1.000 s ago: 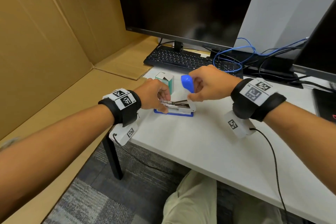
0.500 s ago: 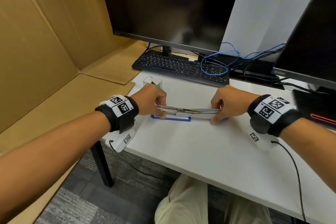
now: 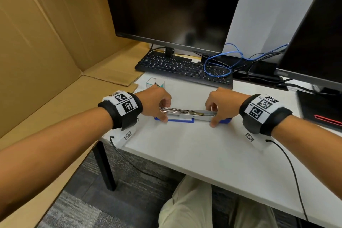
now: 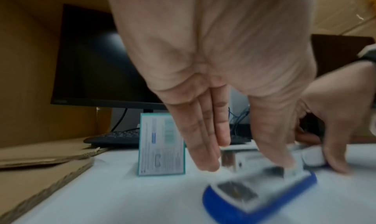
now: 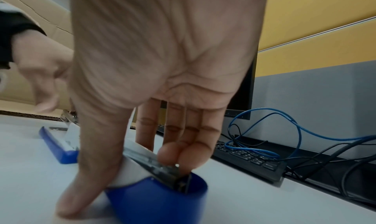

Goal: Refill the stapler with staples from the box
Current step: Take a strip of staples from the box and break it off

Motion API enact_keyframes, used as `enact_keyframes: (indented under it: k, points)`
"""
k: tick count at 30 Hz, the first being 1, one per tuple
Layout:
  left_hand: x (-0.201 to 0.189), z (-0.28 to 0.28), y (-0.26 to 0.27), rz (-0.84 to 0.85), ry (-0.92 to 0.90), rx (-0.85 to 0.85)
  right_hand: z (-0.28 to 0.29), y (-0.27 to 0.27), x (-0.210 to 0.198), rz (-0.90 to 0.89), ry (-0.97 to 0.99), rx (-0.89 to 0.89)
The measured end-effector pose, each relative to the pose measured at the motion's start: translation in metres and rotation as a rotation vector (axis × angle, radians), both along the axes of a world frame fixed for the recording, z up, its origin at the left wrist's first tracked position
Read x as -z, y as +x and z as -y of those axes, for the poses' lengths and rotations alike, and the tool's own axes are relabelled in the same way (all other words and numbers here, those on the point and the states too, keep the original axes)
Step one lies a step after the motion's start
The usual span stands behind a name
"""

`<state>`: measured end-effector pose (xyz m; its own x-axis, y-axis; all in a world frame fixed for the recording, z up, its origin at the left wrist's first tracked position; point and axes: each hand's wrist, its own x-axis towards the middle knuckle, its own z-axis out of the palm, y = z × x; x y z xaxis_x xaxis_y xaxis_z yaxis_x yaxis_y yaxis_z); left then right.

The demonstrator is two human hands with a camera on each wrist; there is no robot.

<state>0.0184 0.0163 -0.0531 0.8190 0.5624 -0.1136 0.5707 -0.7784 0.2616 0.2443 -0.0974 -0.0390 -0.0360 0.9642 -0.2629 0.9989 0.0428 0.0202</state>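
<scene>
While the stapler [image 3: 187, 115] lies swung fully open at frame centre on the white surface [image 3: 194, 146], left hand [image 3: 154, 103] pinching its metal magazine and right hand [image 3: 221, 106] its blue-capped top, this rigid, light, hinged body seems best gripped by its ends.

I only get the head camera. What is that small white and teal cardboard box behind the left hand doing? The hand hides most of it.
Observer: In the left wrist view, the small white and teal cardboard box stands upright on the white table. A face of fine print is turned toward the left hand.
Operator: And how does the right hand grip its end?
Observer: In the right wrist view, the right hand pinches the opened top of the blue and white plastic stapler. Its thumb is on the near side and reaches the table. Its fingers curl against the metal rail.
</scene>
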Motion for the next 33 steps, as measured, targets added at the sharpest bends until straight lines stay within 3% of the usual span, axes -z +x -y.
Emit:
enact_keyframes:
  k: [2, 7, 9, 13, 21, 29, 33]
  points:
    - [-0.013, -0.005, -0.002, -0.013, -0.011, 0.012, 0.002, 0.001, 0.000, -0.009, -0.004, 0.007]
    - [-0.043, -0.028, -0.003, 0.288, 0.225, -0.109, 0.003, 0.005, 0.001, -0.027, 0.008, 0.037]
    - [-0.044, -0.039, -0.002, 0.218, 0.283, -0.149, 0.002, 0.004, 0.002, -0.028, 0.006, 0.039]
    - [-0.034, -0.051, 0.003, 0.010, 0.178, -0.161, -0.001, 0.003, 0.002, -0.033, -0.005, 0.038]
    - [-0.030, -0.030, 0.035, 0.133, 0.077, -0.115, -0.005, 0.001, 0.000, -0.105, 0.108, 0.083]
    - [-0.025, 0.001, 0.072, 0.224, 0.060, -0.027, -0.014, -0.001, -0.004, -0.241, 0.437, 0.133]
    - [-0.020, 0.004, 0.078, 0.258, 0.057, -0.039, -0.011, 0.008, -0.003, -0.353, 0.442, 0.152]
